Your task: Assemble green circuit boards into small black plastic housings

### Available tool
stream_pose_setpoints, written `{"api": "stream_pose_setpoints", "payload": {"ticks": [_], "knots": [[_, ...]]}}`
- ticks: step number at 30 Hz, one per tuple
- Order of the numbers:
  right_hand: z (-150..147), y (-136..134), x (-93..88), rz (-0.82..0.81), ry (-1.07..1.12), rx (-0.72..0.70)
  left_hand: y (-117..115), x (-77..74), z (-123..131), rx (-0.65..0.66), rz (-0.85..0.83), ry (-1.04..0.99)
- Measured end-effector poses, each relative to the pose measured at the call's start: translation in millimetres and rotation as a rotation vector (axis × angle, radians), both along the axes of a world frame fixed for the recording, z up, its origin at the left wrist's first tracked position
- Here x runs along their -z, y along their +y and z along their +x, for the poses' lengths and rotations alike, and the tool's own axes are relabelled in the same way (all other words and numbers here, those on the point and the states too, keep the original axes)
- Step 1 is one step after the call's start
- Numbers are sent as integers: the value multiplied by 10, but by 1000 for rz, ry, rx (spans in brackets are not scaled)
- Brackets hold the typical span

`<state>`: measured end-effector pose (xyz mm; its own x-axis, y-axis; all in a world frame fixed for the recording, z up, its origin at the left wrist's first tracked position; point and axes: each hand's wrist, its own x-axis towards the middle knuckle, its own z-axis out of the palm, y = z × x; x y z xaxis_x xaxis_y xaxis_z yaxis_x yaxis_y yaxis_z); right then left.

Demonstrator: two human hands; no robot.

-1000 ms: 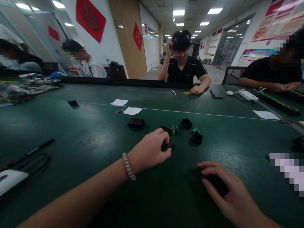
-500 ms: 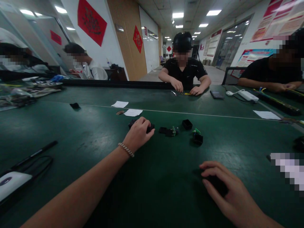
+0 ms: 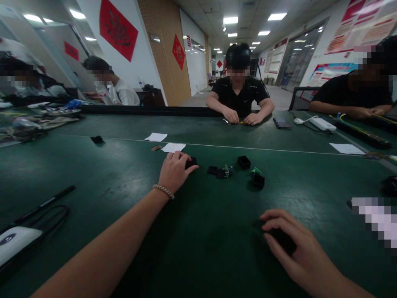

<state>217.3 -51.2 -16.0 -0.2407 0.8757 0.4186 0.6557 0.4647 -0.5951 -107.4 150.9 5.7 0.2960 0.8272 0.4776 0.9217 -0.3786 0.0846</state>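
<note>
My left hand [image 3: 175,169], with a beaded bracelet at the wrist, curls its fingers over a small black block [image 3: 191,162] on the green table. Much of that block is hidden under the fingers. To its right lie a flat black piece with a green circuit board [image 3: 228,170], an open black box [image 3: 244,162], and a black housing [image 3: 258,181] with a green board beside it. Nearer to me, my right hand [image 3: 300,248] rests on its side, thumb and fingers apart, with nothing seen in it.
White papers [image 3: 173,147] and a black scrap [image 3: 97,140] lie farther back. A white device [image 3: 20,244] with a black cable is at the left, and a charger-like white block [image 3: 322,124] at the back right. Across the table a co-worker [image 3: 240,95] handles small parts.
My left hand has shifted slightly to the left, and a different part of the black item shows by its fingers. My right hand stays where it was.
</note>
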Motion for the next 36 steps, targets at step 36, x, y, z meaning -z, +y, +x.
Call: {"api": "stream_pose_setpoints", "payload": {"ticks": [36], "knots": [[-28,26,-32,-1,-47,-31,-193,-104,1680,348,-195,4]]}}
